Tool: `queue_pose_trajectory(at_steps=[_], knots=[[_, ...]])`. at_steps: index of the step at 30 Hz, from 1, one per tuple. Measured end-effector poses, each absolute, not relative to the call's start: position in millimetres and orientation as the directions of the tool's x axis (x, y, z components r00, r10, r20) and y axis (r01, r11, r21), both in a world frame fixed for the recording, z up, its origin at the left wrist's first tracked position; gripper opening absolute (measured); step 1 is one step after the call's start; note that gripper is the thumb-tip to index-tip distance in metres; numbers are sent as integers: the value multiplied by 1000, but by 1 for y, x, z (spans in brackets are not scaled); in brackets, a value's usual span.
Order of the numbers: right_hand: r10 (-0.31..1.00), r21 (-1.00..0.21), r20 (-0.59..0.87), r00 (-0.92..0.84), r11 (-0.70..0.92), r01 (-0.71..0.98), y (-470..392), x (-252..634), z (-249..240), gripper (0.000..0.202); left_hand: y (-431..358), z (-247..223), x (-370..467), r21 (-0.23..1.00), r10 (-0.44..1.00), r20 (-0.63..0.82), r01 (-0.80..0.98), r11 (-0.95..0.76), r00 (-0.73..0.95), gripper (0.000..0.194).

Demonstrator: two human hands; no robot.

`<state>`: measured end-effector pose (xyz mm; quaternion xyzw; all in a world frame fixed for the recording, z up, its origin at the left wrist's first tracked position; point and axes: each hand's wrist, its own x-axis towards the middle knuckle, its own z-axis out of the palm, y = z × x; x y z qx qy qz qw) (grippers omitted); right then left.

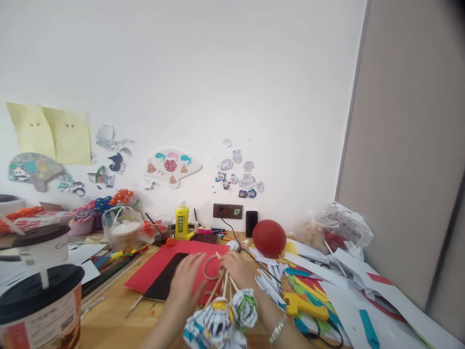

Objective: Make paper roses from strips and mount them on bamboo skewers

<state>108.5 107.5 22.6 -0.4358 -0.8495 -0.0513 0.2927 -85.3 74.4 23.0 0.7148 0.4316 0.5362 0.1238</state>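
Observation:
A bunch of paper flowers (220, 320) on thin wooden sticks points toward me at the bottom middle. My right hand (237, 265) is closed round the sticks near their far ends. Left of it, my left hand (189, 276) has its fingers spread above a black sheet (163, 281) and holds nothing. Between the hands is a thin round ring (210, 267); whether either hand touches it is unclear. Red paper (145, 272) lies under the black sheet.
A yellow glue gun (303, 306) and paper scraps lie at the right. Behind are a red balloon (269, 238), a phone (251, 223) and a yellow bottle (182, 220). Lidded cups (41, 310) stand at the left. A cable (234, 232) hangs from the wall socket.

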Motion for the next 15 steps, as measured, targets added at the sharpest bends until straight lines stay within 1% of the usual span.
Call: queue_pose_trajectory(at_steps=[3, 5, 7, 9, 13, 15], knots=[[737, -98, 521, -430, 553, 828, 131, 110, 36, 15, 88, 30, -112, 787, 825, 541, 443, -429, -161, 44], [757, -61, 505, -414, 510, 858, 146, 103, 41, 18, 93, 29, -122, 877, 876, 415, 365, -314, -245, 45], [773, -25, 486, -407, 478, 878, 157, 89, 41, 20, 95, 26, -124, 935, 921, 293, 279, -220, -258, 47], [786, 6, 475, -396, 447, 894, 164, 72, 37, 23, 95, 21, -120, 963, 950, 208, 221, -156, -233, 47], [823, 30, 465, -327, 354, 935, 167, 47, 29, 28, 98, 14, -111, 971, 961, 155, 215, -105, -227, 44], [847, 19, 457, -271, 295, 955, 166, 42, 29, 31, 99, 13, -109, 970, 961, 147, 226, -93, -234, 48]])
